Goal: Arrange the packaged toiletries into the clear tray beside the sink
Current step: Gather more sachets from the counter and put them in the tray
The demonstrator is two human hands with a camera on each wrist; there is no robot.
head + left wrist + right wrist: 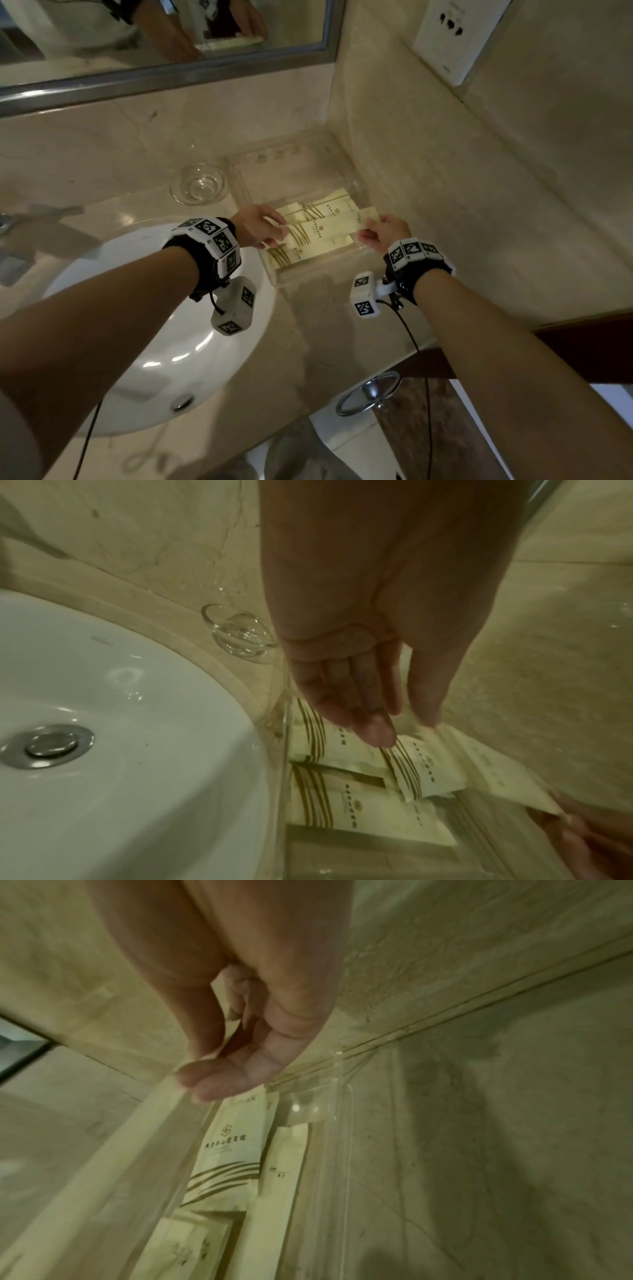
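- Your right hand pinches one end of a long packet over the tray; your left hand, fingers straight, touches the other end.
- Lower it flat and parallel to the packets beneath, then let go.
- The tray's near compartment holds several cream packets, overlapping; its far part looks bare.
- A glass dish sits left of the tray, beside the sink.

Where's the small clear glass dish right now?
In the head view, the small clear glass dish sits on the beige marble counter, behind the white basin and just left of the clear plastic tray, beyond the left hand.
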